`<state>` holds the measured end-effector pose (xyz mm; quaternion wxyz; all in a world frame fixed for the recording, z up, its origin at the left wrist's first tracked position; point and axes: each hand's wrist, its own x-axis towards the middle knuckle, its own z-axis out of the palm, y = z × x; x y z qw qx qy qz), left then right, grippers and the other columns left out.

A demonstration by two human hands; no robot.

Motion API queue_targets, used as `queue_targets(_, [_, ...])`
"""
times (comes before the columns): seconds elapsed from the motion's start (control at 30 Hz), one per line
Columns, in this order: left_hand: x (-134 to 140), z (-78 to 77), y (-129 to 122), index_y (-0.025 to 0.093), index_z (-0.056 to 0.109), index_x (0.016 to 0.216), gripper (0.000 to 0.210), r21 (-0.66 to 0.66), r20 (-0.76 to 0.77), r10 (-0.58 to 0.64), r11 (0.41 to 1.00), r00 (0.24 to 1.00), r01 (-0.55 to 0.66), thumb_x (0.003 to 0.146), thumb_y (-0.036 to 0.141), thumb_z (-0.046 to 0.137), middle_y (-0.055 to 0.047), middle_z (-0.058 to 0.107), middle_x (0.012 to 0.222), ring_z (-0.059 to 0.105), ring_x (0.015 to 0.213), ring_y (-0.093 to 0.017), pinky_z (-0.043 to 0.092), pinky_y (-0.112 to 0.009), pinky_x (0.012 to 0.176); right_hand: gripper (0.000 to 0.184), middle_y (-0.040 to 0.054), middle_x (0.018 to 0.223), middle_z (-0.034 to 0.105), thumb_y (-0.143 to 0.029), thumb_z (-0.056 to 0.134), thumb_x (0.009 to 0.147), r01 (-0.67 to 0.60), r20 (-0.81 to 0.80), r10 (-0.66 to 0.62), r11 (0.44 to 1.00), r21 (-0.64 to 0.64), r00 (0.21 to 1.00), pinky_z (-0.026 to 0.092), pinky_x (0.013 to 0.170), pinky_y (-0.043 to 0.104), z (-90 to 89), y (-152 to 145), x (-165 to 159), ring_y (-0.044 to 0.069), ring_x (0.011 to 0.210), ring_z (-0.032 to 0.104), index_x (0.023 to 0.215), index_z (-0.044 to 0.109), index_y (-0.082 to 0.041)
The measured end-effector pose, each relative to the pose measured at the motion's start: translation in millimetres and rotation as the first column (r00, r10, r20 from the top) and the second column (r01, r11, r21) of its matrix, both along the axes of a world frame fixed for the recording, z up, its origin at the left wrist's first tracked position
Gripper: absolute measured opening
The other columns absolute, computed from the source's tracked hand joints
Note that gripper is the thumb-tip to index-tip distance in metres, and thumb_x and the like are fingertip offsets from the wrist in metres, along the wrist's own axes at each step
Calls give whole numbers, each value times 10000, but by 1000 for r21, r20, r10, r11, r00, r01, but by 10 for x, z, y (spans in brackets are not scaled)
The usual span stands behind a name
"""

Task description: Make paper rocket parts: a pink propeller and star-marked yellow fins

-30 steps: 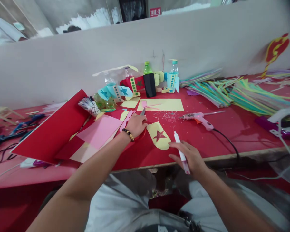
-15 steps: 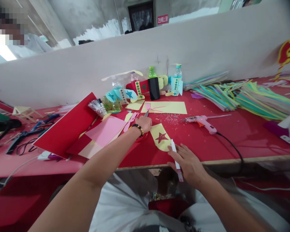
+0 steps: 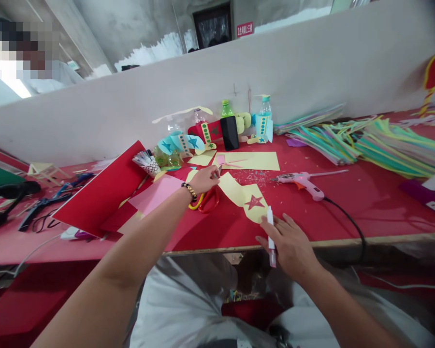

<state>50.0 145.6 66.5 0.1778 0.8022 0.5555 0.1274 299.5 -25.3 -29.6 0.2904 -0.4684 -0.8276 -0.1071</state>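
My left hand, a beaded bracelet on its wrist, is closed with its fingertips at the left end of a yellow paper cut-out. A dark red star marks the paper's right part. Just below that hand lie scissors with red and yellow handles; their blades are mostly hidden under it. In my right hand a white marker is held between thumb and fingers, its pinkish end pointing toward me. The other fingers rest on the red table by the paper's lower right edge.
A pink glue gun lies on the right, its cord running over the front edge. Behind stand decorated plastic bottles and a black phone. Colourful strips are heaped at right. A red board leans at left beside a pen holder.
My left hand has moved left and slightly up, uncovering the scissors' handles and more of the yellow paper. The starred paper and my right hand with the marker have shifted slightly right.
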Motion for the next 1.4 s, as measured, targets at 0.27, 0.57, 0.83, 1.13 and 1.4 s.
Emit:
queue_targets(0.27, [-297, 424, -462, 161, 664, 967, 220, -146, 293, -112, 976, 949, 161, 863, 323, 556, -51, 701, 978, 655, 912, -144, 528, -262, 816, 341, 177, 1148, 706, -375, 572, 903, 119, -41, -119, 993, -5, 992, 469, 973, 517, -26, 60, 137, 345, 1087, 644, 1136, 610, -130])
queue_targets(0.57, [-214, 783, -868, 186, 723, 794, 248, 53, 180, -215, 977, 960, 209, 859, 401, 619, -16, 663, 800, 575, 729, -126, 453, -230, 678, 339, 148, 1210, 685, -218, 629, 858, 38, -304, -23, 998, 44, 952, 530, 929, 440, -23, 17, 177, 282, 1061, 669, 1190, 571, -185])
queue_targets(0.83, [288, 411, -202, 150, 653, 757, 221, -135, 75, -332, 931, 940, 340, 860, 327, 570, 30, 575, 643, 487, 589, -86, 394, -219, 617, 358, 126, 1164, 707, -186, 644, 852, 19, -358, -10, 1000, 20, 933, 533, 947, 410, -60, -3, 204, 255, 1072, 675, 1204, 583, -202])
queue_targets(1.13, [538, -337, 13, 138, 643, 1108, 284, 20, 62, -216, 976, 974, 216, 886, 306, 585, -91, 662, 1111, 601, 1018, -210, 459, -339, 914, 418, 118, 1160, 707, -107, 671, 809, -8, -385, 14, 1000, 17, 923, 513, 966, 371, -53, -19, 217, 234, 1072, 669, 1214, 596, -179])
queue_targets(1.4, [21, -379, -868, 213, 503, 1382, 489, 87, -162, -513, 843, 843, 530, 925, 369, 579, -115, 455, 1433, 376, 1351, -264, 332, -427, 1125, 338, 89, 982, 733, -183, 544, 908, -16, -603, -13, 999, -43, 798, 515, 858, 365, 128, -73, 173, 229, 951, 672, 1238, 613, -171])
